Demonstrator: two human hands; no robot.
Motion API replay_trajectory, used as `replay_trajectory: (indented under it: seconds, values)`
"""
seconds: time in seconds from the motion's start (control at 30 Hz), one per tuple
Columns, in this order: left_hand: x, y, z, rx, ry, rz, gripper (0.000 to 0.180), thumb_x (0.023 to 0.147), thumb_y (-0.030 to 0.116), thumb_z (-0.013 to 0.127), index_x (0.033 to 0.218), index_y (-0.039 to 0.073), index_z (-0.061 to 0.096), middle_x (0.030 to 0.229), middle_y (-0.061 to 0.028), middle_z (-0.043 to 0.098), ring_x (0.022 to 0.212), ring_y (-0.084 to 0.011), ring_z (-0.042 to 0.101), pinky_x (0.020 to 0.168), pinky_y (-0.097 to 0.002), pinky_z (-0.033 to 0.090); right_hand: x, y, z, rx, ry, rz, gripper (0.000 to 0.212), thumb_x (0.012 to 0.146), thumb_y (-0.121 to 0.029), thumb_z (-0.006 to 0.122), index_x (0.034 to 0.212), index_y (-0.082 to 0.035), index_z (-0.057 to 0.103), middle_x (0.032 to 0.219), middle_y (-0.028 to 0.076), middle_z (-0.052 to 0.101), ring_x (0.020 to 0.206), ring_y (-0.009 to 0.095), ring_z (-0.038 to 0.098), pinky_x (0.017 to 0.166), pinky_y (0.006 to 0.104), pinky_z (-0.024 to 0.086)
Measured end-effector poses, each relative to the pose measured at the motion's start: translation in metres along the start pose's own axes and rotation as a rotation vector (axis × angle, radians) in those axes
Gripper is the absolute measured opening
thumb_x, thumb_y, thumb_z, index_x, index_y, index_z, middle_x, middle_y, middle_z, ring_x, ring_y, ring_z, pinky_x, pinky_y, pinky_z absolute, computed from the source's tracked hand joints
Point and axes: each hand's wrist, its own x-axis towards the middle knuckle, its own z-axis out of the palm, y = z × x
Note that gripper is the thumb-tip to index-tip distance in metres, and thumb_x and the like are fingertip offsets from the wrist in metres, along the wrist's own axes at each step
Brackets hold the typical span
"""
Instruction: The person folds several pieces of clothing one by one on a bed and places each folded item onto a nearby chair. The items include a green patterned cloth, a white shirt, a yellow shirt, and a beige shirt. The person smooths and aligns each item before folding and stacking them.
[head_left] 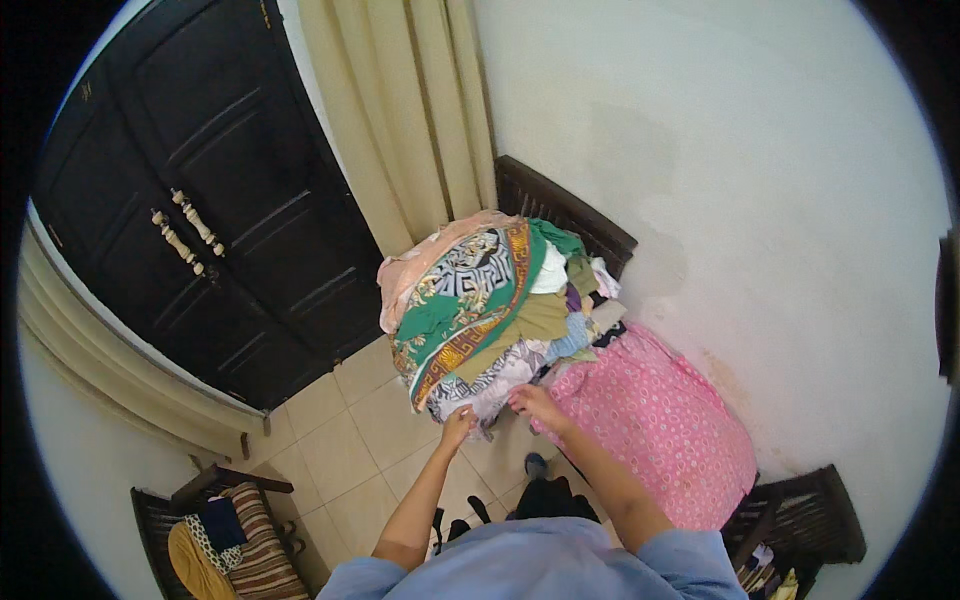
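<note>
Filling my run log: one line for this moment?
left hand, right hand: at pale patterned cloth; top: green printed cloth; beside: pink cloth

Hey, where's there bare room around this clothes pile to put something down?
Bare tiled floor lies between the black double door and the clothes pile. The pink cloth has an uncovered stretch beside the white wall. It's crowded on the pile itself and on the lower-left bench.
</note>
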Motion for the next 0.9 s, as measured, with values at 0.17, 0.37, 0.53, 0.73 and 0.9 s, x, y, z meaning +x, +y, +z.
replay_trajectory:
  seconds: [0.17,0.37,0.53,0.73,0.9]
  values:
    - [0.059,0.056,-0.018,0.01,0.093,0.068,0.04,0.084,0.029,0.049,0.12,0.01,0.044,0.1,-0.0088,0.058,0.086,-0.0171,0.057,0.071,-0.0317,0.046,0.118,-0.027,-0.029,0.217,0.282,0.119,0.034,0.079,-0.025,0.055,0.108,-0.008,0.048,0.093,0.007,0.055,0.084,0.017,0.054,0.071,0.0336,0.046]
    - [0.167,0.089,-0.021,-0.087,0.127,0.153,0.037,0.085,0.024,0.049,0.119,0.01,0.045,0.095,-0.0071,0.059,0.083,-0.0147,0.056,0.063,-0.0273,0.047,0.271,-0.014,-0.123,-0.103,0.742,-0.049,0.037,0.071,-0.027,0.062,0.094,0.002,0.055,0.082,0.014,0.059,0.076,0.026,0.057,0.069,0.0349,0.045]
    - [0.197,0.096,-0.044,0.023,0.345,0.101,0.042,0.081,0.013,0.054,0.121,0.008,0.043,0.098,-0.0095,0.058,0.083,-0.0173,0.057,0.066,-0.0281,0.047,0.28,-0.056,-0.078,-0.249,0.638,0.168,0.048,0.075,-0.038,0.058,0.09,0.008,0.055,0.082,0.022,0.059,0.08,0.034,0.058,0.075,0.0381,0.043]
    - [0.192,0.129,-0.045,0.282,0.536,0.354,0.061,0.069,0.007,0.063,0.124,0.006,0.037,0.112,-0.0201,0.049,0.105,-0.0326,0.047,0.088,-0.0376,0.038,0.183,-0.131,-0.055,0.698,0.104,-0.095,0.032,0.086,-0.029,0.049,0.104,-0.003,0.052,0.096,0.006,0.057,0.086,0.017,0.055,0.08,0.0319,0.042]
    - [0.169,0.159,-0.029,0.43,0.499,0.568,0.079,0.054,0.0,0.068,0.125,0.015,0.036,0.129,-0.0238,0.026,0.112,-0.0433,0.034,0.091,-0.0443,0.033,0.047,-0.183,-0.05,0.901,0.156,-0.023,0.036,0.085,-0.027,0.05,0.111,-0.003,0.047,0.101,0.007,0.056,0.09,0.018,0.054,0.079,0.0328,0.044]
